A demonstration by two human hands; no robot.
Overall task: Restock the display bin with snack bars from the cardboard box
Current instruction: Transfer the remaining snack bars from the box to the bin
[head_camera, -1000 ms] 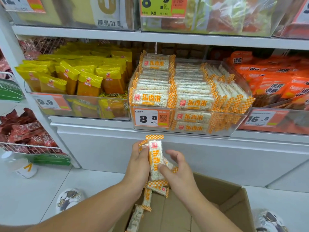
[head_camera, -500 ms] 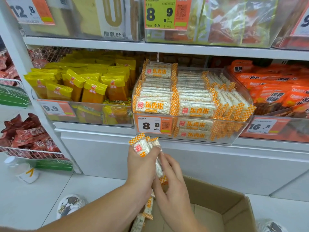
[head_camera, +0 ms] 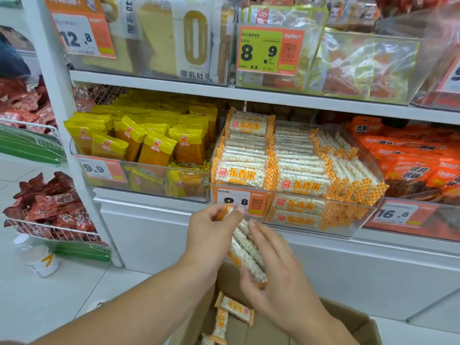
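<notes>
Orange-checked white snack bars (head_camera: 245, 247) are gripped in a bundle by both hands: left hand (head_camera: 211, 235) at 10 o'clock, right hand (head_camera: 276, 267) at 4 o'clock, above brown cardboard box (head_camera: 348, 319), below clear display bin (head_camera: 348, 220)

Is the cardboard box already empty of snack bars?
No, several snack bars in orange-checked wrappers lie loose inside the cardboard box below the hands.

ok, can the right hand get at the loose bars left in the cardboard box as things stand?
Probably not straight away. The right hand is cupped round the bundle of snack bars that the left hand also grips. The loose bars lie uncovered in the cardboard box just below it, so the way is free once it lets go.
</notes>
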